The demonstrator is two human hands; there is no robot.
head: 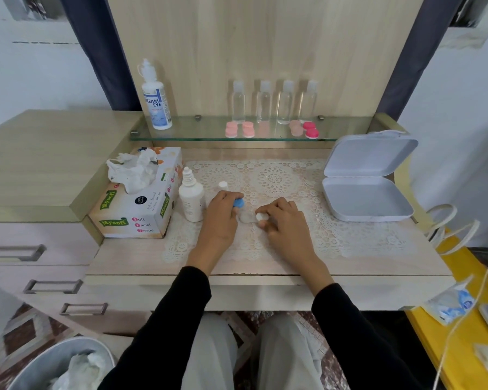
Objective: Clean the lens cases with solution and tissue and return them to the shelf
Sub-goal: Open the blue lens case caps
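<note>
Lens case [247,218] is lying left-to-right; your left hand [219,218] is gripping its blue cap [239,203], your right hand [286,225] the white cap [261,217].

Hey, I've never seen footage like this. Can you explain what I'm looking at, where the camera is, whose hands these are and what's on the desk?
There is no machine here: one camera worn on a person's head looks down at their own two bare hands. They work over a white lace mat on a pale wooden desk. The left hand grips a blue round cap and the right hand pinches a white round cap, both at a small translucent lens case between them. Nearby stand a small white solution bottle, a cardboard tissue box and an open white hinged tin. The glass shelf behind holds pink round lens cases and four clear plastic bottles.
</note>
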